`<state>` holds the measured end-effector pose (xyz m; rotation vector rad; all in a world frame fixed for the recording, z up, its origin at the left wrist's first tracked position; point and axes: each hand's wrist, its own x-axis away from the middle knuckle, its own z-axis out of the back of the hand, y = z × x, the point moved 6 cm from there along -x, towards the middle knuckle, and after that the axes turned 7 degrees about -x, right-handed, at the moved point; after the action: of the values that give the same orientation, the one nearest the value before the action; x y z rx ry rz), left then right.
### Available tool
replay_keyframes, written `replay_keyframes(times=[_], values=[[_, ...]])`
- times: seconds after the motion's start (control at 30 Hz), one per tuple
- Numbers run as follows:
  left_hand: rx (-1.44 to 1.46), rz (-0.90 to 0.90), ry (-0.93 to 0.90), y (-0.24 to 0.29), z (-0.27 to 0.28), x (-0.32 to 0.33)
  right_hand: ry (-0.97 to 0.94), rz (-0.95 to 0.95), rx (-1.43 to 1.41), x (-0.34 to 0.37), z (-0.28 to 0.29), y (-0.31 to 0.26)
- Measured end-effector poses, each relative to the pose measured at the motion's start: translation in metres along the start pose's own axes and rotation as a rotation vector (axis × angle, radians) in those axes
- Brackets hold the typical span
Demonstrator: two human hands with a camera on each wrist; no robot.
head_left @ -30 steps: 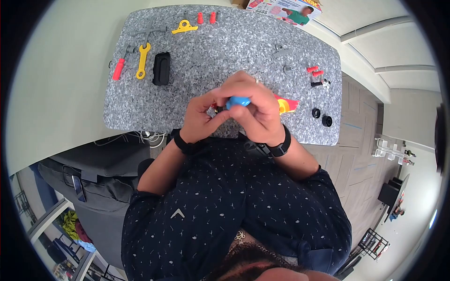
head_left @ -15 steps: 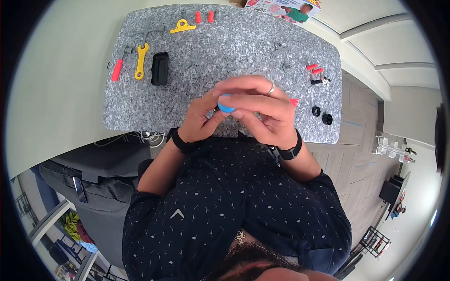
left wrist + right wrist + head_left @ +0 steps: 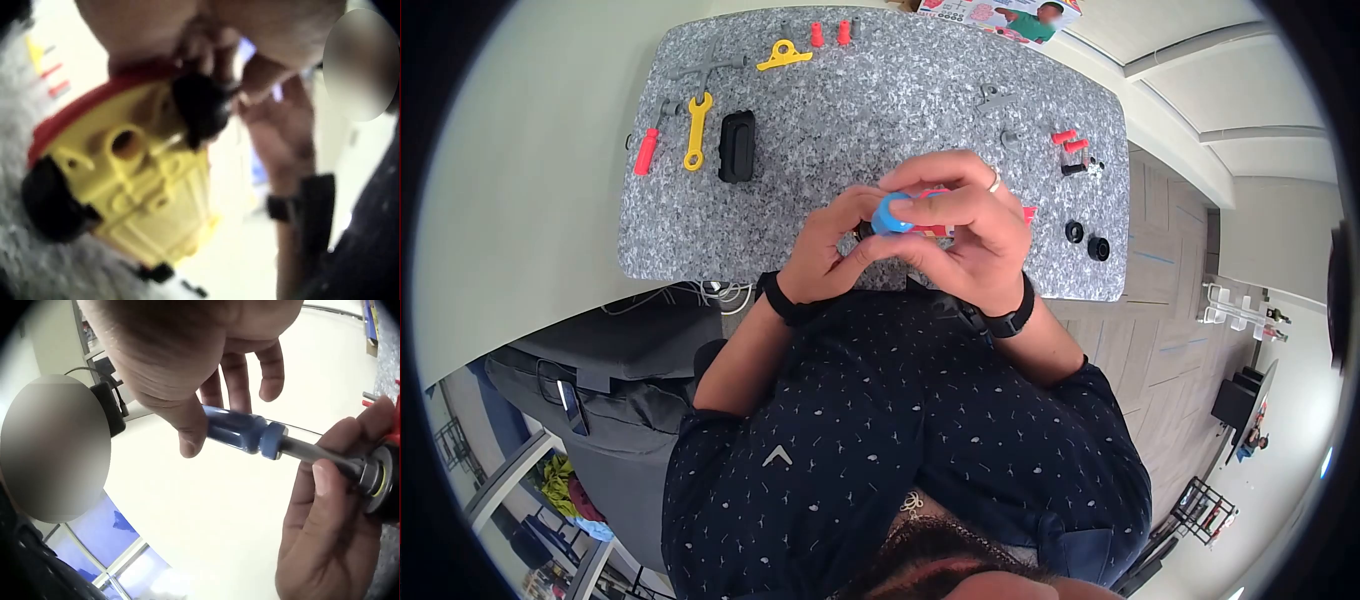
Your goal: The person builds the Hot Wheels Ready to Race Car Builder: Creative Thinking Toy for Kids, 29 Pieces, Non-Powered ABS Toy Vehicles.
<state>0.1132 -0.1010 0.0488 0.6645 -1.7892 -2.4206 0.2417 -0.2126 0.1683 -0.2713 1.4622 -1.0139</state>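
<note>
Blue-handled tool (image 3: 237, 430) has shifted in right fingers (image 3: 945, 208), right of black tray (image 3: 739, 148).

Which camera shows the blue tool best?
The right wrist view: the blue tool shows its handle and grey shaft. The head view shows just the handle; the left wrist view doesn't clearly show it.

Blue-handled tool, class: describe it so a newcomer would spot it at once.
Find the near edge of the grey speckled table. Above it, the right hand holds the blue-handled tool, its grey shaft running past the left hand to a black wheel. Its blue handle sets it apart from the red-handled tool at the table's left.
</note>
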Motion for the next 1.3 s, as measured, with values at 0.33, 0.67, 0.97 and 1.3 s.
replay_keyframes(times=[0.33, 0.67, 0.97, 1.3], values=[[-0.087, -0.058, 0.053, 0.007, 0.000, -0.003, 0.018, -0.021, 0.043, 0.003, 0.001, -0.003], [0.029, -0.021, 0.114, 0.001, -0.002, -0.003, -0.032, 0.004, -0.057, 0.003, -0.005, 0.000], [0.059, -0.047, 0.110, -0.007, -0.002, -0.001, -0.117, -0.011, 0.119, 0.006, -0.005, -0.003], [-0.001, 0.026, 0.049, 0.000, -0.001, 0.003, -0.039, -0.040, 0.166, 0.002, -0.004, -0.002]])
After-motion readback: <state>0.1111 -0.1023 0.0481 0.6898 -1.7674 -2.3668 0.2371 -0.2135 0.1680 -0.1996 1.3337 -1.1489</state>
